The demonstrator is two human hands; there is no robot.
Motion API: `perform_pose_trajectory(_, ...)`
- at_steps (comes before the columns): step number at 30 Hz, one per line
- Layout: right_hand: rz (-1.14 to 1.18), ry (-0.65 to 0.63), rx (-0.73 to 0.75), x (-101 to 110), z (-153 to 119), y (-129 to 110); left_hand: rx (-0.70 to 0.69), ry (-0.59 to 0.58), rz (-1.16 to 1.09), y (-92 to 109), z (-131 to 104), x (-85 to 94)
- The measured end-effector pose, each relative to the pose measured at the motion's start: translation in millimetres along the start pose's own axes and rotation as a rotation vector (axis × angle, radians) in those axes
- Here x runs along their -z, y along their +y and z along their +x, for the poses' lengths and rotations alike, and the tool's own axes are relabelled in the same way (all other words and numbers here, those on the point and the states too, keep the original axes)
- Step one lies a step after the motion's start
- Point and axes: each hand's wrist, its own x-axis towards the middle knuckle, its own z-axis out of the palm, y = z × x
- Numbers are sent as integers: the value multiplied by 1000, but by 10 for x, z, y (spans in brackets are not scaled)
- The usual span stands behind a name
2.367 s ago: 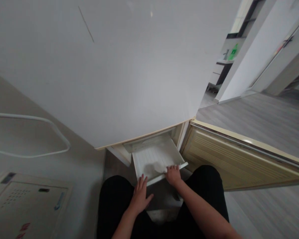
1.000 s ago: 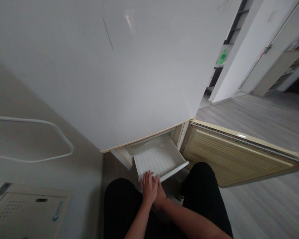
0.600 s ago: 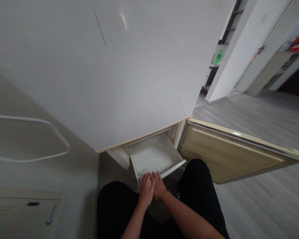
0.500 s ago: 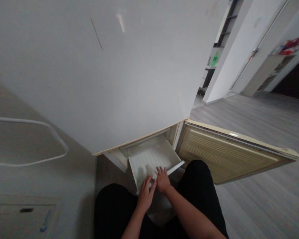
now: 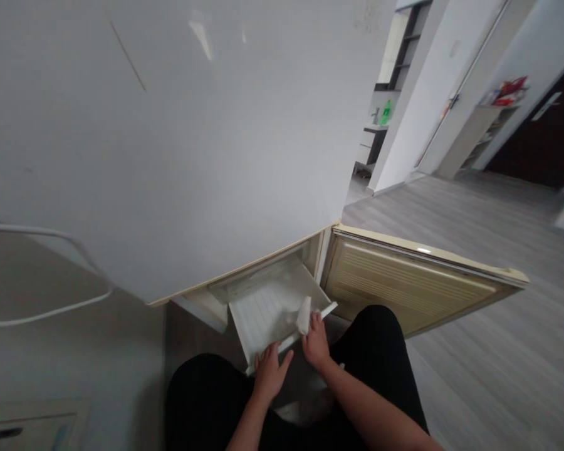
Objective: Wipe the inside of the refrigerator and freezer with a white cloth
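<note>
A white drawer [image 5: 263, 307] is pulled partway out of the low compartment below a large white panel. My left hand [image 5: 270, 374] rests on the drawer's front edge, fingers apart, with nothing in it. At the right part of that edge, my right hand [image 5: 316, 341] grips a crumpled white cloth or tissue [image 5: 304, 315], which stands up over the drawer's inside. The hinged door [image 5: 413, 275], cream-coloured and ribbed inside, is swung out to the right of the drawer.
My black-clad knees [image 5: 378, 338] flank the drawer. A white cable [image 5: 47, 230] hangs at the left. Grey wooden floor [image 5: 493, 244] extends to the right, with a shelf [image 5: 474, 134], a dark door [image 5: 545, 131] and a green bottle [image 5: 386, 111] farther back.
My hands have moved apart: the left now lies on the drawer's front edge, the right holds the white cloth farther right. The camera view has shifted slightly to the right.
</note>
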Motion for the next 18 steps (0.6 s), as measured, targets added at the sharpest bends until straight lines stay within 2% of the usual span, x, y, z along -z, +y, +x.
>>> perform_pose_trajectory(4,184,-36,147,-407,-261,-196,-32,18,-24,-21,21,-28)
perform_pose_trajectory(6,279,6,89,-465,-282,-221,-45,26,-30,-70,20,-36)
perform_pose_trajectory(8,425,127,-89,-356,-201,-159,-65,27,-13,-138,7,-41)
perform_pose_trajectory(11,709,375,-415,-3,-19,37,-108,-20,25,-244,-18,-31)
perform_pose_trajectory(13,825,516,-408,213,49,184,-121,-72,15,-290,-22,-6)
perform_pose_trajectory(15,852,617,-263,327,54,317,-116,-112,-14,-302,-17,29)
perform_pose_trajectory(16,851,658,-217,336,43,376,-112,-122,-25,-295,-13,47)
perform_pose_trajectory(18,846,722,-255,268,18,476,-104,-130,-26,-267,-9,76)
